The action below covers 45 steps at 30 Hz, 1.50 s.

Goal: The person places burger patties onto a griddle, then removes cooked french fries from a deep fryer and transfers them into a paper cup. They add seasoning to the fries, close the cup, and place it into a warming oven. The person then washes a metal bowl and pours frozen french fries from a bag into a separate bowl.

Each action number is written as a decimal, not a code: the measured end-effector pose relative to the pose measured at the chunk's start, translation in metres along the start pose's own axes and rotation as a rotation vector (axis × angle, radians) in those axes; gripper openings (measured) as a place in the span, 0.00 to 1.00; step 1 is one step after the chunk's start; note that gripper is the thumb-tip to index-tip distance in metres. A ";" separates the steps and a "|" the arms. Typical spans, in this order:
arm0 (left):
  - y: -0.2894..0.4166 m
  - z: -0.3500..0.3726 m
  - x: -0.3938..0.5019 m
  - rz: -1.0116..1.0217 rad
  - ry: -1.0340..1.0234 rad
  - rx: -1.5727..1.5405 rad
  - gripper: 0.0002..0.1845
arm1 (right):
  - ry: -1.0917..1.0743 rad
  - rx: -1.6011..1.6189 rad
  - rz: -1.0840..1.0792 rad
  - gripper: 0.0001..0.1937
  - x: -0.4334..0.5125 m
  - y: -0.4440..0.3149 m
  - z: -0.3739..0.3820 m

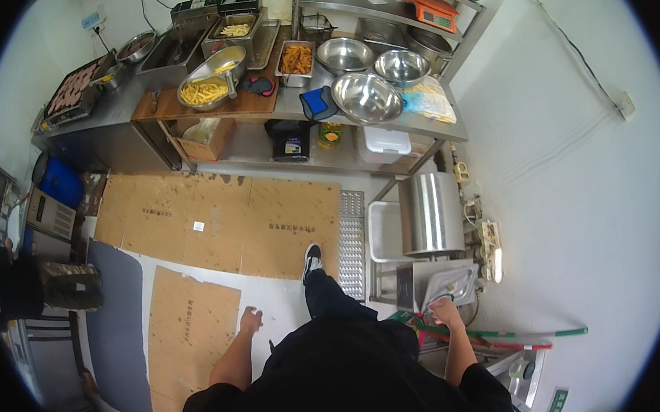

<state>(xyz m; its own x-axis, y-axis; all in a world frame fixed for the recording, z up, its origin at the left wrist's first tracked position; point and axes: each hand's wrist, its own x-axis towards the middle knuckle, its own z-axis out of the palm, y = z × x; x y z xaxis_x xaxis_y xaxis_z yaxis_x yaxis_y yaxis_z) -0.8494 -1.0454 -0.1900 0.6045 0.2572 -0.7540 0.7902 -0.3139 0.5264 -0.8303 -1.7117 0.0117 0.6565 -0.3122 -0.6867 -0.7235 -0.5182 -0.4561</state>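
My left hand (251,319) hangs over the floor at the lower middle, fingers partly curled and apart, holding nothing that I can see. At the right, my right hand (442,311) is closed on a small item whose kind I cannot make out, beside a metal lid or tray (456,284). Ahead stands a steel worktable (314,110) bearing a steel bowl (367,98), a divided steel bowl of fries (203,92) and a steel pan of browned fried food (296,59). A blue and dark mitt or cloth (317,103) lies near the front edge.
Cardboard sheets (218,244) cover part of the floor. A griddle with meat (74,87) and a deep fryer (174,51) stand at the left. A large steel cylinder (431,213) and green and red poles (527,337) are at the right. Another person (8,287) stands at the far left.
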 end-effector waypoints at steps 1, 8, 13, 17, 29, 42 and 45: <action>-0.003 -0.012 0.004 0.007 -0.012 -0.041 0.19 | -0.040 -0.061 -0.104 0.13 0.031 -0.027 0.007; -0.027 -0.109 -0.031 -0.332 0.066 -0.448 0.10 | -0.089 0.395 -0.297 0.11 0.213 -0.301 0.055; 0.036 -0.136 -0.026 -0.261 0.111 -0.376 0.09 | -0.226 1.089 0.021 0.32 0.299 -0.493 0.049; 0.099 -0.143 0.018 -0.200 0.098 -0.428 0.09 | -0.099 1.370 0.124 0.24 0.356 -0.565 0.048; 0.371 -0.149 0.265 0.208 -0.053 -0.297 0.13 | 0.343 1.096 -0.015 0.16 0.267 -0.578 -0.009; 0.683 -0.077 0.261 0.586 -0.391 0.115 0.17 | -0.089 1.184 -0.555 0.20 0.409 -0.945 -0.213; 0.706 -0.048 0.254 0.657 -0.308 0.138 0.16 | -0.212 1.241 -0.451 0.31 0.438 -0.993 -0.229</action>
<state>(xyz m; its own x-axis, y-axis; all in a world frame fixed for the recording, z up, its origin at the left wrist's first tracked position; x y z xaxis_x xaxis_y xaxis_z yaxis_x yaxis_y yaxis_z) -0.1329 -1.1583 0.0091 0.8766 -0.2853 -0.3876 0.2432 -0.4324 0.8683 0.2241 -1.5158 0.2936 0.9239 -0.1189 -0.3636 -0.2420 0.5546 -0.7961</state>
